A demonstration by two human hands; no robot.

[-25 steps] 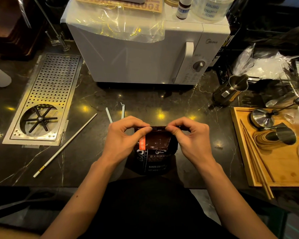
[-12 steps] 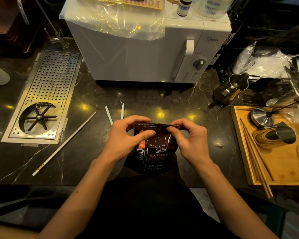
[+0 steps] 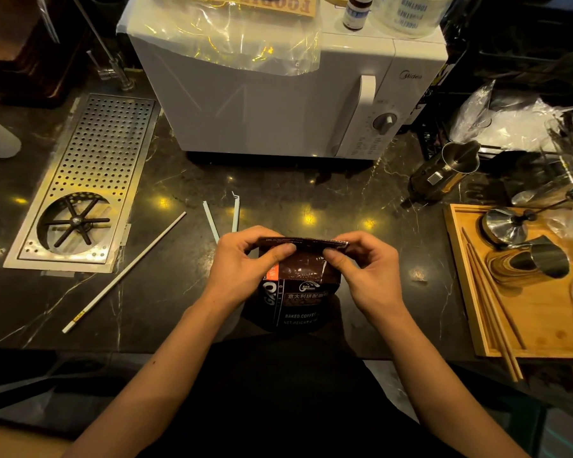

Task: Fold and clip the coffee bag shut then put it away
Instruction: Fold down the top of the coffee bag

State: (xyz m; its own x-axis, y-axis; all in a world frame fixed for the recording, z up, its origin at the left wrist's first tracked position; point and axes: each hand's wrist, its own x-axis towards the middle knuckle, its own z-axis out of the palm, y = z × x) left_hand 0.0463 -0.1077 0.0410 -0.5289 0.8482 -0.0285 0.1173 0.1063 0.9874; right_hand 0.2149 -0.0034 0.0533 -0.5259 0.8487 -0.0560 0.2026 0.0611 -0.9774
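head view: both hands (left point(image 3: 245, 262), right point(image 3: 366, 269)) pinch coffee bag point(image 3: 300, 292) top.

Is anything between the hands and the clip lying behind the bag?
Nothing visible. Both hands pinch the bag's top edge; the open clip lies just beyond the left hand on bare counter, its hinge end hidden behind that hand.
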